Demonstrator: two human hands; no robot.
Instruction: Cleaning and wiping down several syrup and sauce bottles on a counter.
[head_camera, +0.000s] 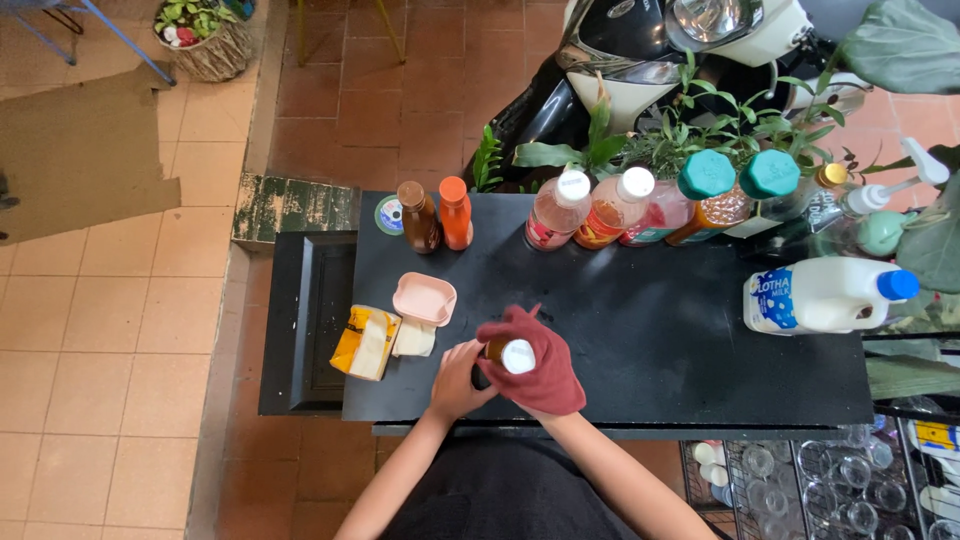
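A small brown bottle with a white cap stands near the front edge of the black table. My left hand wraps around its left side. A dark red cloth covers my right hand, which presses the cloth against the bottle's right side. Just left of my hands lie a pink lidded box and a yellow packet.
Along the table's back edge stand a brown bottle, an orange bottle, several syrup bottles and two teal-capped ones. A milk jug lies at right. Plants and a scooter sit behind. Glasses fill a rack below right.
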